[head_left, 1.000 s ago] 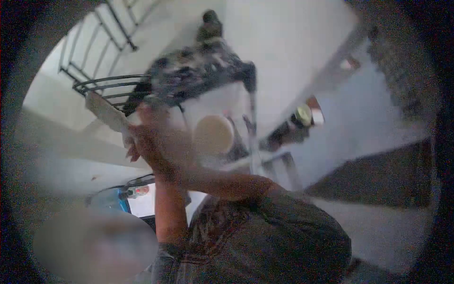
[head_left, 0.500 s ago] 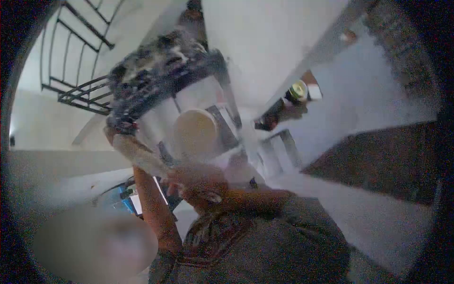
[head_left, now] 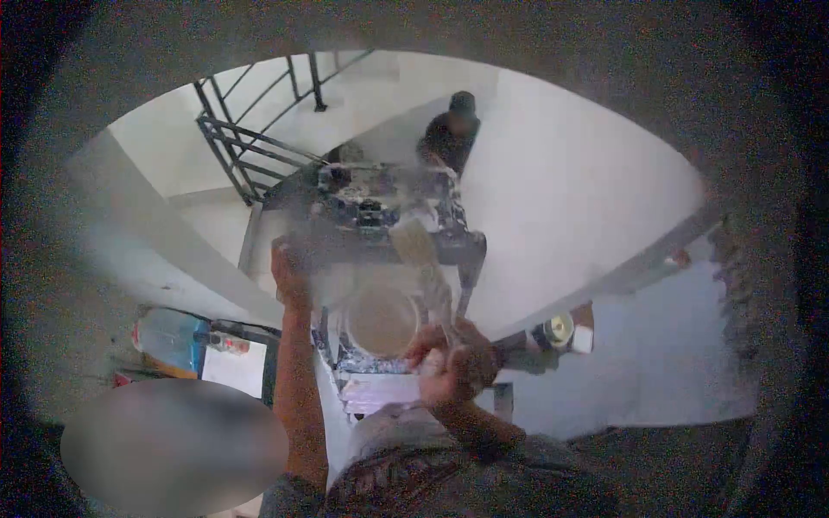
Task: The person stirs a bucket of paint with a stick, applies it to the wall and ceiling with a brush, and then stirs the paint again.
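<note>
My right hand (head_left: 459,367) is closed around the handle of a pale-coated paintbrush (head_left: 414,242), its flat, wide head pointing up and away from me. Beside and beyond that hand is a round bucket (head_left: 381,321) with pale, beige contents, in the frame of a stepladder. The stepladder's top (head_left: 389,194) is dark and splattered with white. My left hand (head_left: 292,272) is raised at the left end of this top, fingers curled. Blur hides what it grips there.
Another person (head_left: 453,134) in dark clothes and a cap is beyond the stepladder. Black metal railings (head_left: 250,151) run along the upper left. A clear bottle (head_left: 168,335) and a white sheet (head_left: 233,367) lie at lower left. A round yellowish item (head_left: 560,331) sits at right.
My view has swung from tilted to nearly level. The paintbrush head now shows above my right hand, which appears further right. The person beyond the stepladder has come into fuller view.
</note>
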Motion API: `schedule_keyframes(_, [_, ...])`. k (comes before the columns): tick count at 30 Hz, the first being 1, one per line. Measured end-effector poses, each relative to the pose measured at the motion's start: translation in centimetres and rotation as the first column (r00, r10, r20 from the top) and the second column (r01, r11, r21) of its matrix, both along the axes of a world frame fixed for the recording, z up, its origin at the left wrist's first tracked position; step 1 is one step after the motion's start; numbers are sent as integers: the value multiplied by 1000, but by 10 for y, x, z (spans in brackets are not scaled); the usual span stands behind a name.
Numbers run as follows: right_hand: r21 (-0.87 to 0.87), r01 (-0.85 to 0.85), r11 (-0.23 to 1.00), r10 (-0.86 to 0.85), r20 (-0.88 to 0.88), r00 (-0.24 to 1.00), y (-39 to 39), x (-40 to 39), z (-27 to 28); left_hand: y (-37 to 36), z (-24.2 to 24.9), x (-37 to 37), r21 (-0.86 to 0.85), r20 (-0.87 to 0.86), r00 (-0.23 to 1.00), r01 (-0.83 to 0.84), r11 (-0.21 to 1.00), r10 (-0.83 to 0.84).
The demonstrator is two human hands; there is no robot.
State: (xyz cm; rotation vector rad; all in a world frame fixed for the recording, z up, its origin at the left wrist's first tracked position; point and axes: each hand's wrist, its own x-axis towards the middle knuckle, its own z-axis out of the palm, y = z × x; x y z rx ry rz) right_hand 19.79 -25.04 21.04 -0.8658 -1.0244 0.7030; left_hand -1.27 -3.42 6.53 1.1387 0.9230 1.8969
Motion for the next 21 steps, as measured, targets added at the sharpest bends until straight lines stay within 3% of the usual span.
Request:
schedule_keyframes(2, [-33, -60, 998, 59, -19, 998, 6, 11, -11, -5, 8, 6, -29, -67, 997, -43, 999, 41])
schedule_keyframes(4, [-72, -105, 992, 102, -44, 994, -2, 10, -16, 3, -21, -9, 15, -83, 996, -41, 999, 42])
schedule_keyframes(6, [-105, -128, 986, 126, -23, 992, -8, 9, -22, 4, -15, -3, 119, -364, 911, -158, 980, 191])
schedule_keyframes(7, [-42, -154, 987, 153, -32, 988, -10, 9, -16, -20, 27, 14, -85, -13, 1000, 13, 996, -14])
schedule_keyframes(8, [-12, -196, 981, 196, -19, 980, -14, 11, -22, -15, 6, 3, -41, -53, 994, 95, 995, -97])
schedule_keyframes(9, [-80, -200, 976, 194, -84, 977, -17, 11, -31, -20, 20, 11, -103, 96, 990, 112, 988, -102])
schedule_keyframes(10, [-152, -211, 966, 189, -150, 971, -13, 5, -34, -7, 1, 6, -52, 203, 965, 180, 982, -166])
schedule_keyframes(11, [-120, -263, 957, 246, -140, 959, -8, -5, -23, -7, -7, 6, -124, 153, 986, 82, 989, -62])
schedule_keyframes(12, [-140, -151, 979, 133, -130, 983, -10, -16, -5, 13, -40, 1, 94, -312, 928, -184, 978, 205])
schedule_keyframes(13, [-154, -34, 987, 15, -123, 992, -7, -25, 8, 8, -34, 6, 58, -274, 941, -190, 980, 199])
schedule_keyframes(14, [-124, -73, 990, 58, -118, 991, -3, -35, 17, 7, -24, 1, 335, -556, 671, -360, 871, 491])
schedule_keyframes(15, [-15, -83, 996, 82, -56, 995, 0, -44, 25, 4, -16, -2, -225, -66, 985, 138, 964, -157])
schedule_keyframes(16, [89, -97, 991, 97, 5, 995, 0, -54, 32, 41, -85, -5, -95, -103, 983, 144, 985, -153])
schedule_keyframes(17, [105, -47, 993, 41, 52, 998, 5, -62, 36, 8, -42, -2, -3, -561, 816, -169, 986, 138])
schedule_keyframes(18, [125, -67, 990, 60, 61, 996, 16, -62, 29, 8, -31, -2, 16, -552, 818, -188, 982, 165])
schedule_keyframes(19, [176, 40, 984, -95, 316, 944, 32, -58, 13, 8, -27, -2, 206, -643, 687, -271, 940, 338])
schedule_keyframes(20, [258, 134, 957, -257, 533, 806, 40, -68, 25, 6, -17, -4, 396, -683, 526, -317, 862, 507])
schedule_keyframes(21, [244, -26, 969, -136, 621, 772, 40, -73, 41, 0, -9, -3, 410, -671, 523, -329, 851, 525])
